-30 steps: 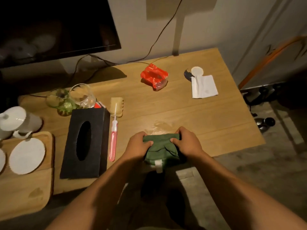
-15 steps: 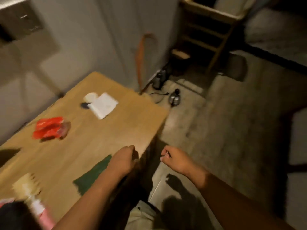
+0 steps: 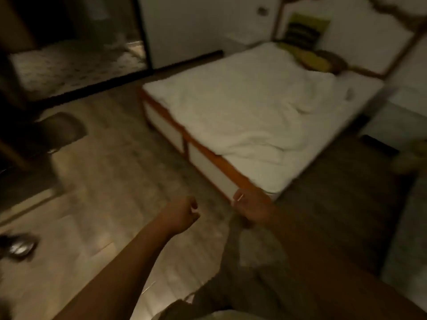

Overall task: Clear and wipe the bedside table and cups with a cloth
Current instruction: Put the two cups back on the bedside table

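Observation:
The table, the cups and the green cloth are out of view. My left hand (image 3: 182,213) hangs over the floor as a loose fist with nothing in it. My right hand (image 3: 253,207) is beside it, just in front of the bed's near corner, fingers curled in and holding nothing that I can see. Both forearms reach up from the bottom of the frame. The picture is blurred by motion.
A low bed (image 3: 249,112) with a white cover and orange frame fills the upper right. Yellow-green pillows (image 3: 309,56) lie at its head. A dark mat (image 3: 57,132) lies at left and a shiny object (image 3: 20,248) at the left edge. Tiled floor (image 3: 111,192) stretches ahead.
My view has swung right, away from the table and toward the bed. Both hands let go of the green cloth, which stayed on the table, and now hang closed over the floor.

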A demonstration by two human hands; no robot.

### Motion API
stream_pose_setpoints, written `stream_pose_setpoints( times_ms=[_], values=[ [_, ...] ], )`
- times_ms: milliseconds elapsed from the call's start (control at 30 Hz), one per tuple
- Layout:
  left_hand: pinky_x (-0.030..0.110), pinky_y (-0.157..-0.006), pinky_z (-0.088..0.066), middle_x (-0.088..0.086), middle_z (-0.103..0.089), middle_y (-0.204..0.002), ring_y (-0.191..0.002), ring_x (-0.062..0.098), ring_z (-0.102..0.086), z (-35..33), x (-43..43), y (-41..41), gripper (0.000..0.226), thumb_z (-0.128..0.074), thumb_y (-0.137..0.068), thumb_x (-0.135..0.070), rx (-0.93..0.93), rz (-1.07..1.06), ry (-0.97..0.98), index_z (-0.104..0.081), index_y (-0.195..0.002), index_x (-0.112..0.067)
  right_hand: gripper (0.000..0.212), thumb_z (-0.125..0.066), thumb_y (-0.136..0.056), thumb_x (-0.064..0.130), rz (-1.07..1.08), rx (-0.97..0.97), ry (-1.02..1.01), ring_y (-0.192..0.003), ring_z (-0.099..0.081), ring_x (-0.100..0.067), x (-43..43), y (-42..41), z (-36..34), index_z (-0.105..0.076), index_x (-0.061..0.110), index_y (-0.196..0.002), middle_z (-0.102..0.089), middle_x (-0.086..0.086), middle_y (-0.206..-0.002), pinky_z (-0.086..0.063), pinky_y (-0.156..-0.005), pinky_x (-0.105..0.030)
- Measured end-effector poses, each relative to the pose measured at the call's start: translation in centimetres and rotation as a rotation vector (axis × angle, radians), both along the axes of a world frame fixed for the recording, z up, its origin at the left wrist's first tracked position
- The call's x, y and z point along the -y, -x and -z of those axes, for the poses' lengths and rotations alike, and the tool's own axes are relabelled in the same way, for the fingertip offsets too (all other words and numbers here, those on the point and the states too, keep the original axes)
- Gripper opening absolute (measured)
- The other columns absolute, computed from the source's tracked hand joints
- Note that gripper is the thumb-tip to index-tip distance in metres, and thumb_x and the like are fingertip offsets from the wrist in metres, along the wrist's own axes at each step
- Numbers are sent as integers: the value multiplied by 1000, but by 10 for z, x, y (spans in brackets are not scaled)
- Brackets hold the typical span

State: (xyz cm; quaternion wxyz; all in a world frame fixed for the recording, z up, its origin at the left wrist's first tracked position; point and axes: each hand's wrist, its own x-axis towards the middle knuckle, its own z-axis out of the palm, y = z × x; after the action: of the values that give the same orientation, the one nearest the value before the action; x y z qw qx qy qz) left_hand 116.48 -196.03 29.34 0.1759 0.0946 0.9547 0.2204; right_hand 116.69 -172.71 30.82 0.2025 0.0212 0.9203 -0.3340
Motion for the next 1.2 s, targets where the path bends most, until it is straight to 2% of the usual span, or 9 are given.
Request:
stream_pose_setpoints(
  times_ms=[67,200,333,467,600,800,900,1100,1200],
  values=[
    [31,-80,-47,11,-67,-102,-99,27,-62,-11,-69,33,22,-62,-88,-26,-37,170,5,-66,-101,-9,16,-60,-92,22,152,-9,-42,-103,-64,-28,-66,-3,-7,-65,16,-106,-68,-8,-107,-50,-86,-29],
    [25,-75,-42,7,-66,-106,-98,21,-60,-25,-204,77,17,-61,-88,-23,-68,399,-1,-63,-101,-12,21,-55,-96,20,417,-69,-50,-107,-62,-31,-183,-13,-12,-64,8,-110,-67,-13,-111,-44,-82,-27],
    [24,-76,-39,3,-66,-107,-95,16,-58,-26,-329,115,20,-59,-90,-29,-59,579,-13,-63,-105,-17,32,-56,-98,27,561,-53,-67,-121,-55,-29,-285,-5,-8,-61,6,-121,-61,-13,-125,-41,-103,-35],
    [24,-75,-40,3,-64,-106,-87,11,-53,-15,-444,169,20,-56,-94,-29,-50,699,-24,-62,-106,-14,24,-61,-93,29,716,-44,-75,-100,-60,-19,-381,30,5,-64,10,-109,-63,-6,-104,-44,-86,-30],
    [26,-78,-45,6,-64,-103,-93,20,-60,-7,-547,230,17,-53,-94,-22,-30,757,-51,-61,-102,-9,14,-64,-89,25,794,-30,-63,-84,-58,-15,-473,72,11,-67,12,-94,-62,2,-82,-48,-77,-32],
    [21,-67,-41,-3,-56,-84,-78,12,-55,-16,-705,313,11,-53,-95,-25,51,863,-75,-58,-87,-19,10,-61,-90,30,906,4,-21,-79,-56,-12,-605,123,10,-60,20,-90,-59,6,-84,-41,-62,-23],
    [25,-78,-42,-7,-52,-83,-80,11,-51,-20,-776,341,11,-53,-94,-24,51,912,-55,-54,-84,-24,10,-61,-91,31,994,-13,18,-72,-58,-8,-664,144,8,-59,22,-89,-59,8,-81,-39,-55,-18],
    [24,-71,-38,-5,-53,-81,-78,11,-52,-9,-923,406,8,-54,-95,-22,8,976,-44,-57,-89,-17,20,-61,-92,28,1023,-13,-9,-80,-51,-9,-802,200,28,-61,11,-101,-61,-4,-97,-36,-62,-14],
    [25,-74,-40,-10,-47,-77,-71,4,-44,4,-1006,445,8,-56,-94,-22,-5,965,-46,-52,-87,-21,21,-61,-92,29,1023,-17,-9,-88,-54,-13,-888,237,44,-60,12,-104,-61,-4,-100,-42,-69,-22]
  ],
)
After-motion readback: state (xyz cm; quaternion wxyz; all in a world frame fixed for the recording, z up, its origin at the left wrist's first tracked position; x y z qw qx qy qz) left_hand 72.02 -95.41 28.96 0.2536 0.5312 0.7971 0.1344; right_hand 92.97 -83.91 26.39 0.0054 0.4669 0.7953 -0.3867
